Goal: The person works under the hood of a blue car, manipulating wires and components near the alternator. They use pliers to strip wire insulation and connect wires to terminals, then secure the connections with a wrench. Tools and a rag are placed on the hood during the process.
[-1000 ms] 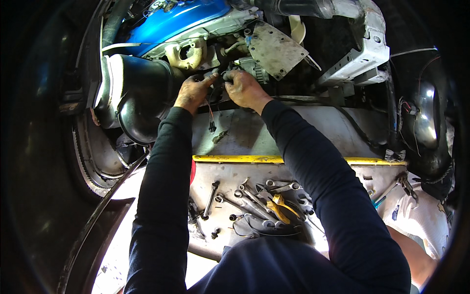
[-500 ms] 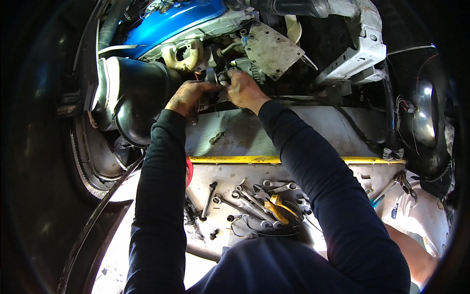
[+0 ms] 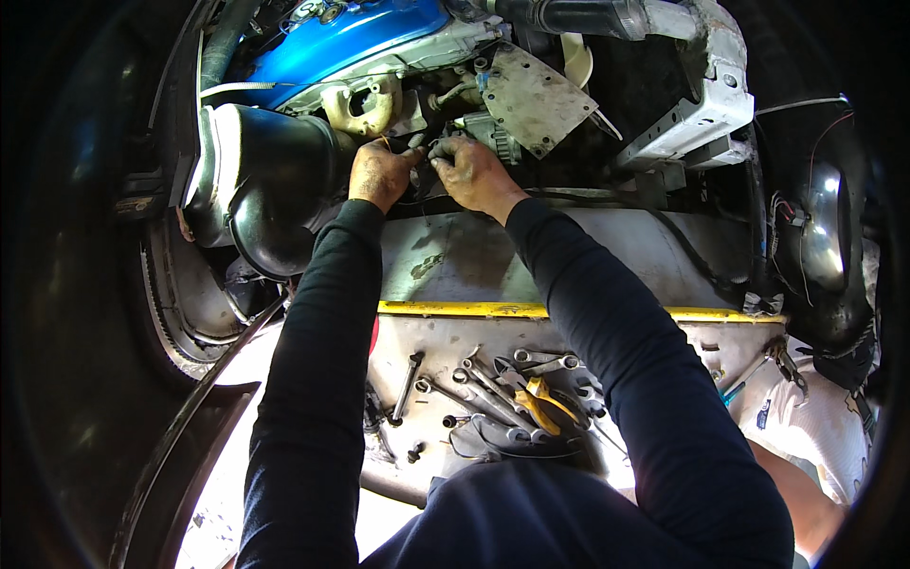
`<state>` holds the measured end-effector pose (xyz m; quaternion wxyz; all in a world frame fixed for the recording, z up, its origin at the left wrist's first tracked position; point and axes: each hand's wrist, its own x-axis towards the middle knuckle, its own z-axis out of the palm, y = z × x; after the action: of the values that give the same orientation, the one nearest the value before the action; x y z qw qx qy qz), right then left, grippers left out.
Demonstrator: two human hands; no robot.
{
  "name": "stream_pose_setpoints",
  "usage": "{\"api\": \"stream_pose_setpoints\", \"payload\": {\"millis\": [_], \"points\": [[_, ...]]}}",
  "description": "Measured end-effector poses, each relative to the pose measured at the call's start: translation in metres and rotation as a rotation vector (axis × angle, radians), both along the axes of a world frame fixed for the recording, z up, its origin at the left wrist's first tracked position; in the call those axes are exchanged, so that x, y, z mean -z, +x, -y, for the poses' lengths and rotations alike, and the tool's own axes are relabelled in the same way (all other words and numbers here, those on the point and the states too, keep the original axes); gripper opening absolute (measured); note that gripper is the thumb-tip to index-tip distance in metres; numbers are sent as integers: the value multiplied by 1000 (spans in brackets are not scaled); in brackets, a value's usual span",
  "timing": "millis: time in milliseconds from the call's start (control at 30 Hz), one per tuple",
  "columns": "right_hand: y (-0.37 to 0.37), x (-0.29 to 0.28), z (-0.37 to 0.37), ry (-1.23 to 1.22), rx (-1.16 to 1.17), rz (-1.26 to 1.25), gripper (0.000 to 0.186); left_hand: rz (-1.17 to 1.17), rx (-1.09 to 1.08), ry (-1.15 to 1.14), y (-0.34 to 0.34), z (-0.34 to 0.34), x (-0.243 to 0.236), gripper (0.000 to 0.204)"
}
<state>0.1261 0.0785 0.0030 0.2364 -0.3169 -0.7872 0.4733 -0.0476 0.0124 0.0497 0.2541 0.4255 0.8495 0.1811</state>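
Note:
My left hand [image 3: 381,175] and my right hand [image 3: 470,173] are close together at the front of the engine, fingertips nearly meeting. Both are closed in a pinch, and what is between their fingers is too small and dark to name. A thin orange wire shows by the left fingers. Just beyond that hand is a cream-coloured manifold [image 3: 372,112]. The ribbed metal alternator-like part [image 3: 495,136] sits right behind my right fingers, below a flat grey metal plate [image 3: 538,98] with holes. Farther back lies the blue engine cover [image 3: 346,47].
A black rounded housing [image 3: 275,156] stands left of my hands. A yellow-edged panel [image 3: 455,309] crosses under my forearms. Nearer lie several wrenches [image 3: 479,394] and yellow-handled pliers [image 3: 540,406]. A white metal bracket [image 3: 687,119] juts out at the right.
My left hand has shifted slightly right and turned more upright, its fingers now pointing up. The right hand stays nearly in place. The whole view has moved slightly.

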Motion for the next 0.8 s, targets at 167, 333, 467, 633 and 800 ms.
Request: {"api": "stream_pose_setpoints", "payload": {"millis": [167, 333, 467, 633, 800], "points": [[1, 4, -2, -53, 65, -59, 19, 328, 69, -197, 16, 9, -32, 42], [1, 4, -3, -46, -5, -113, 21, 463, 9, -190, 15, 20, -35, 41], [2, 4, -4, -23, -57, -135, 25, 492, -25, -176, 5, 24, -31, 41], [2, 2, -2, -12, 0, 26, 30, 557, 125, -146, 8, 31, -35, 42], [2, 2, 2, 81, 64, 78, 25, 486, -123, 39, 19, 21, -31, 52]]}}
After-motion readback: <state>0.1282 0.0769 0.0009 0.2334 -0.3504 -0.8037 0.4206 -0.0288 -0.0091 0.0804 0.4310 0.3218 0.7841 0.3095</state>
